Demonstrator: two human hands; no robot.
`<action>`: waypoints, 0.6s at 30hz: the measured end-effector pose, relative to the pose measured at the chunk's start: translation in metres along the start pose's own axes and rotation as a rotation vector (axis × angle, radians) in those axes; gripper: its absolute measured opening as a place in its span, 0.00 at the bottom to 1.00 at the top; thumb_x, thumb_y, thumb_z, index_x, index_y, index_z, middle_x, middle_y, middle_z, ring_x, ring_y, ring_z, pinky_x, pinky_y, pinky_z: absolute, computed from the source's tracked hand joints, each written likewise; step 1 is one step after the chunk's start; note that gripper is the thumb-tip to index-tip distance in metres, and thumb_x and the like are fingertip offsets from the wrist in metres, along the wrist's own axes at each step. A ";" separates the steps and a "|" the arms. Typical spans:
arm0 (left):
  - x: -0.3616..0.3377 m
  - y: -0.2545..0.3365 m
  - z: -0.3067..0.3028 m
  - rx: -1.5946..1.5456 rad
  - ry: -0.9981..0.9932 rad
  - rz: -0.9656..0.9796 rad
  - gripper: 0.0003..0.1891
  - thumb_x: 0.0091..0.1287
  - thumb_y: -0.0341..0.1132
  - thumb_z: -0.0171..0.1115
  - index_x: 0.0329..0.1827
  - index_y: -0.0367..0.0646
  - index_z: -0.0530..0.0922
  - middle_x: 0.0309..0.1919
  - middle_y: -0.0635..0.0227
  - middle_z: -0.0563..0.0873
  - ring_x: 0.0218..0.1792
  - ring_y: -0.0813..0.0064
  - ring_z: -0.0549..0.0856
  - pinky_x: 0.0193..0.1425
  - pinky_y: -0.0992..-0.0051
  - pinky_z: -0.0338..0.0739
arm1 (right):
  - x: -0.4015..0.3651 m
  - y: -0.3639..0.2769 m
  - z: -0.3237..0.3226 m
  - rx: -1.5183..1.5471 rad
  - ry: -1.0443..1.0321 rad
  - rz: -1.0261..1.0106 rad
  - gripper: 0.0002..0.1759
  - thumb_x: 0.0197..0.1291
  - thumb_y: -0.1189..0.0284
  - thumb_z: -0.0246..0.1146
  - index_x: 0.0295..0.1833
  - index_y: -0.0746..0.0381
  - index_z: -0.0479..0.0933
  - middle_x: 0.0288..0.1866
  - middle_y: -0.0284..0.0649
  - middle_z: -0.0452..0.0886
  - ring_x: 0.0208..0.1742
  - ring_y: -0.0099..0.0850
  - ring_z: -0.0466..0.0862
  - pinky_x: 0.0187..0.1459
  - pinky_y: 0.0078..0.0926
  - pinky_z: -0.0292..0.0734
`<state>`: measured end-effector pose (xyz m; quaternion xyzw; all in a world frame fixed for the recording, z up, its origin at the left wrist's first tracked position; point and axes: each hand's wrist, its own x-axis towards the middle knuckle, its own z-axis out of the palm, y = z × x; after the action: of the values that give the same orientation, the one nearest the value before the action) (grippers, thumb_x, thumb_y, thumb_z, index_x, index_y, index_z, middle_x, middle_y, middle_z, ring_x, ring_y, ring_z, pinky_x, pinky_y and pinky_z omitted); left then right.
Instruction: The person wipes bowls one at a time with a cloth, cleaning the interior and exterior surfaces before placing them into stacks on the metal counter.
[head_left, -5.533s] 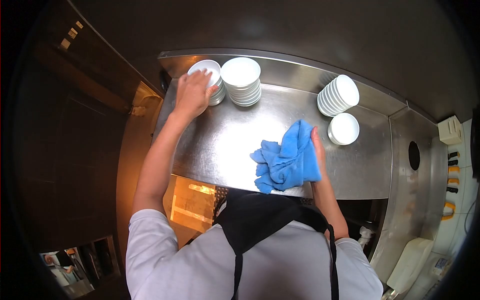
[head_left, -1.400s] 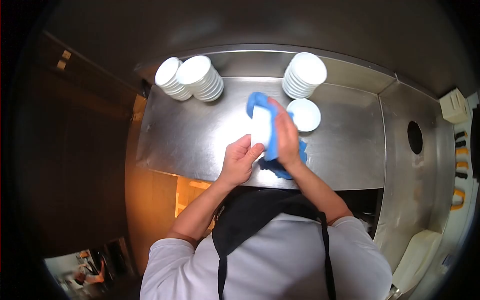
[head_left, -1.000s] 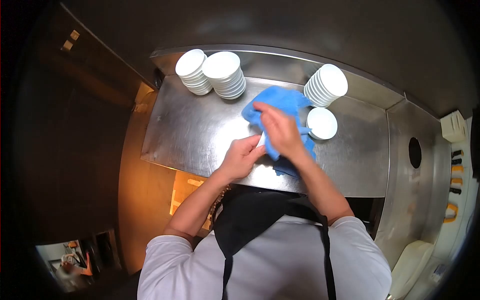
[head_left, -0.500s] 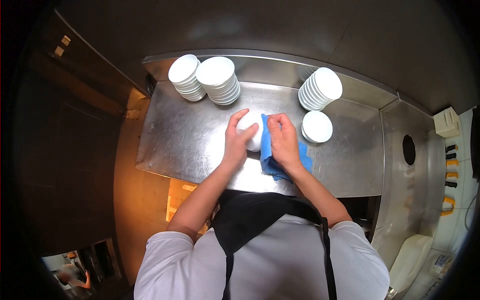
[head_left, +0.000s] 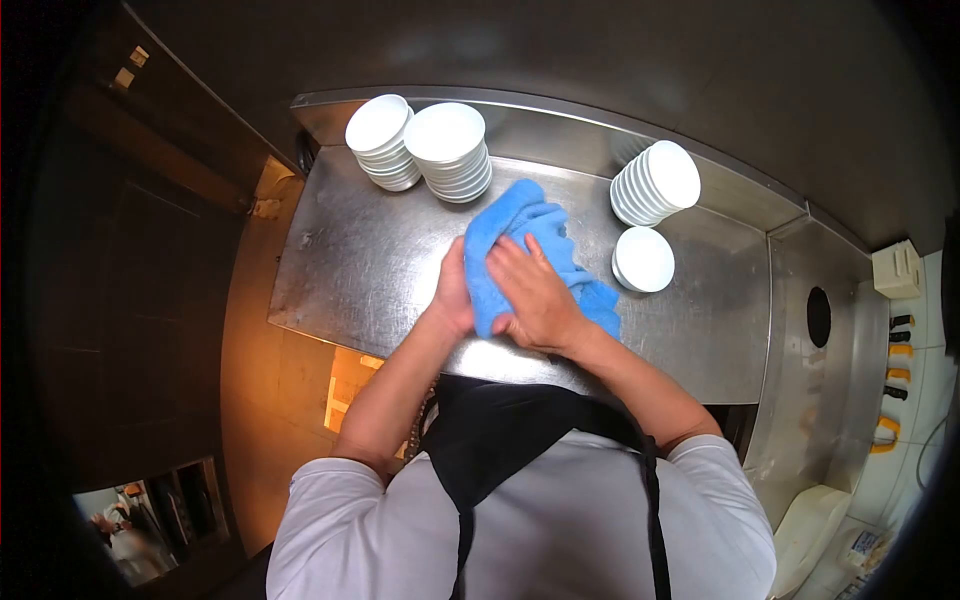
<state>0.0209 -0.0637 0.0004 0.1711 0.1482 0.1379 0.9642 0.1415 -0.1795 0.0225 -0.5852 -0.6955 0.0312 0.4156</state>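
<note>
Steel tabletop (head_left: 360,260) in dim kitchen, white bowl stacks (head_left: 445,150) along back edge. Mid-tabletop: L hand (head_left: 452,290) gripping blue cloth (head_left: 510,225) from the left, R hand (head_left: 535,295) clamped over it, forearms angled inward.

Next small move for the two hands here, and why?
Likely lift the right hand and peel the blue terry cloth back. The cloth is bunched between it and the left hand and covers whatever they clasp, so nothing inside can be checked. A single white ceramic bowl sits close by to the right on the steel counter, a possible set-down spot.
</note>
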 end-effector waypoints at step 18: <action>0.001 0.011 -0.010 0.080 0.109 -0.012 0.29 0.70 0.54 0.52 0.63 0.40 0.76 0.59 0.55 0.82 0.60 0.60 0.82 0.69 0.58 0.74 | 0.008 -0.007 -0.017 0.059 0.094 0.096 0.22 0.62 0.66 0.68 0.56 0.69 0.77 0.52 0.52 0.82 0.56 0.41 0.80 0.61 0.39 0.73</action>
<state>0.0159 -0.0501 -0.0047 0.2008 0.2070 0.1352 0.9479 0.1464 -0.1827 0.0420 -0.6062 -0.6452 0.0438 0.4629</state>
